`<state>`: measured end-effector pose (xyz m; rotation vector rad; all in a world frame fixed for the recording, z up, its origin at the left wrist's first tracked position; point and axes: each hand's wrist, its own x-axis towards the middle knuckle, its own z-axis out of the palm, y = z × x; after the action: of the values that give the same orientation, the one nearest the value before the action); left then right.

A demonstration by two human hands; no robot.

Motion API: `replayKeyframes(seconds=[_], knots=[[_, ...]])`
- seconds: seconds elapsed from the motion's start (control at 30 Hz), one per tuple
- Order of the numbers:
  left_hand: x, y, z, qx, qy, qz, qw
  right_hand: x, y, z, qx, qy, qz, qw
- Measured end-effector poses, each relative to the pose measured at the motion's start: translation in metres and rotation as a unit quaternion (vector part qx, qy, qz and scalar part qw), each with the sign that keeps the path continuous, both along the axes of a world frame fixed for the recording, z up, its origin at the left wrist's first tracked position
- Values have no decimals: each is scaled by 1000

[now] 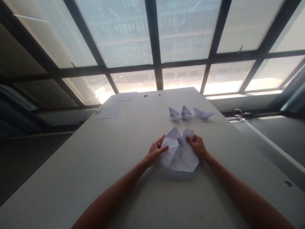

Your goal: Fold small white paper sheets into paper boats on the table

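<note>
Between my two hands is a partly folded sheet of white paper [183, 159], creased and opened out, with a peak at its top and a flap on the right. My left hand [154, 151] grips its left edge, thumb on top and fingers behind. On the upper right, my right hand [197, 146] pinches the paper near the flap; some of its fingertips are hidden by the sheet. Beyond the hands, three folded paper boats stand in a row: a left one [174, 114], a middle one [186, 113] and a wider right one [203, 113].
Flat white sheets [111, 110] lie at the far left of the long white table [114, 152], with another stack [124, 96] behind them. Two small dark round spots mark the far end. Large windows rise beyond, and a white rail [271, 143] runs along the right.
</note>
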<state>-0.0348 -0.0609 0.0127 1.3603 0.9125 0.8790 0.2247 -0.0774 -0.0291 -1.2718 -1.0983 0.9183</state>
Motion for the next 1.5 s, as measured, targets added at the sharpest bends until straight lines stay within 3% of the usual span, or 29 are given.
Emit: replayKeyframes(seconds=[0.13, 0.23, 0.47, 0.6, 0.77, 0.93, 1.07, 1.23, 1.4, 1.5], knots=[[3, 2, -3, 108, 84, 15, 990, -1, -1, 2, 7, -11, 30, 999], [4, 5, -7, 144, 119, 11, 982, -2, -3, 3, 3, -19, 54, 998], [5, 7, -7, 25, 49, -64, 996, -12, -7, 4, -31, -76, 106, 991], [10, 5, -13, -7, -32, 15, 999, -16, -9, 6, -20, -94, 88, 992], [14, 7, -16, -92, -155, 72, 981, -19, -10, 6, -5, -88, 44, 995], [10, 10, -12, -93, -153, 155, 972, -15, -8, 4, 1, -98, -18, 995], [0, 18, -12, -43, -88, 209, 973, -9, -5, 4, 9, -117, -63, 991], [-15, 33, -16, 86, 64, 265, 958, -8, -5, 5, 15, -153, -61, 986], [-27, 43, -19, 160, 215, 224, 937, -9, -7, 6, 12, -199, -59, 978], [-30, 42, -20, 258, 343, 170, 887, -8, -7, 6, 27, -223, -57, 973]])
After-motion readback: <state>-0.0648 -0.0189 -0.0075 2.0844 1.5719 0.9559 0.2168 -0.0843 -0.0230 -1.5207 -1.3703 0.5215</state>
